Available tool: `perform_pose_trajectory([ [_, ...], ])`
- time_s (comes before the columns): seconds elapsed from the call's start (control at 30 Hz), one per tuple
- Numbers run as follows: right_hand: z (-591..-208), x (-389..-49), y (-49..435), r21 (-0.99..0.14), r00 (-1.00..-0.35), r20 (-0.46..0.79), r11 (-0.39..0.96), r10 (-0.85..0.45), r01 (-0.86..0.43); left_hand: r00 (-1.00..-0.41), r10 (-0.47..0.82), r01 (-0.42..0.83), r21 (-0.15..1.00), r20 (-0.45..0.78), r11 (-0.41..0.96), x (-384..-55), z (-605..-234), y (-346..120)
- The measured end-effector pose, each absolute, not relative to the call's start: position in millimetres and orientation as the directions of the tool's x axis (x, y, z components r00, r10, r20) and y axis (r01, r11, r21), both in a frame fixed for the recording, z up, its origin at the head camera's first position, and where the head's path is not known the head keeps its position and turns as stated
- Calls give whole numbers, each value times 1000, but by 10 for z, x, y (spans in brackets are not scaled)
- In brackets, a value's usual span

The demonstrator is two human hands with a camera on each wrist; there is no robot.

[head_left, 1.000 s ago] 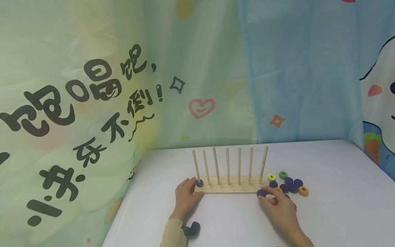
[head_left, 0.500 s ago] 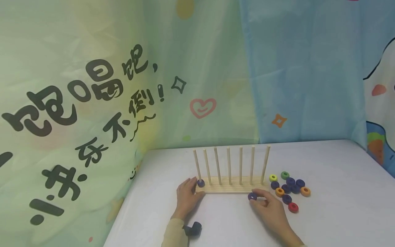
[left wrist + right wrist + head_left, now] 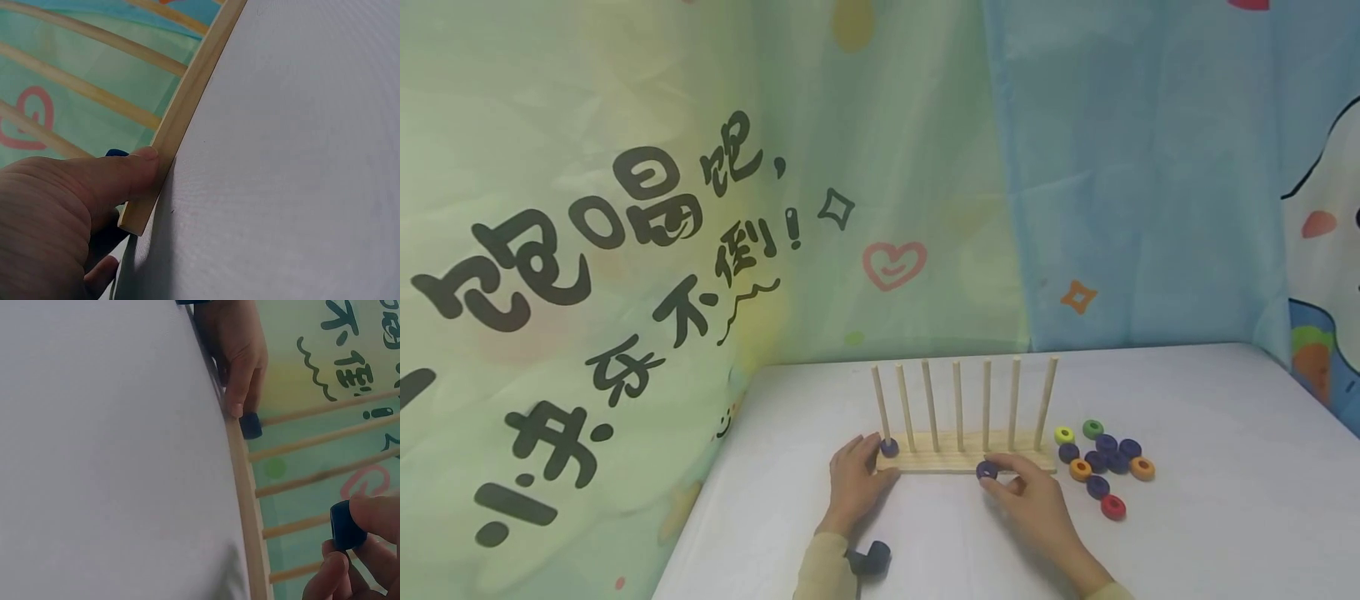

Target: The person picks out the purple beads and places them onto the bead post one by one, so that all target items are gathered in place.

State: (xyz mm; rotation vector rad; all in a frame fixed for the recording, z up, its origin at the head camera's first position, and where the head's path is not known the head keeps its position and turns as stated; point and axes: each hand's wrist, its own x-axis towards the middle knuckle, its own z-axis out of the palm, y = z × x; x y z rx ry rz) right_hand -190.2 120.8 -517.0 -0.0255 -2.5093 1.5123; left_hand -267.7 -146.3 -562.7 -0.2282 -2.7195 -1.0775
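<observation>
The dark blue bead (image 3: 987,472) is pinched between the thumb and fingers of the right hand (image 3: 1033,502), held up off the table (image 3: 940,537) by the near edge of the peg rack (image 3: 936,461), right of its middle. The right wrist view shows it raised and apart from the base. Handling it well probably calls for a light hold on its outer wall, leaving the hole uncovered. The left hand (image 3: 854,485) grips the rack's left end, thumb against the near edge; steady pressure there should stop sliding. A second bead (image 3: 890,449) sits around the foot of the leftmost peg (image 3: 882,404), just beside that hand and well apart from the pinched one. Loose beads (image 3: 1097,462) lie off the rack's right end.
</observation>
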Motion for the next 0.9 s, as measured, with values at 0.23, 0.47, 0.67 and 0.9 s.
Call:
perform_pose_trajectory([
  [0.23,-5054,-1943,1112,-892,-981,165,439,99,-106,-967,69,216,652,244,727,-2668,-5609,-1451],
  [0.47,-4976,-1971,1022,-879,-977,197,456,82,-139,-969,66,210,647,240,733,-2661,-5593,-1440],
  [0.67,-4883,-1993,961,-879,-976,205,452,68,-153,-967,63,215,652,248,727,-2647,-5580,-1442],
  [0.9,-4792,-2012,912,-861,-965,261,463,43,-212,-965,58,219,665,256,714,-2650,-5596,-1447],
])
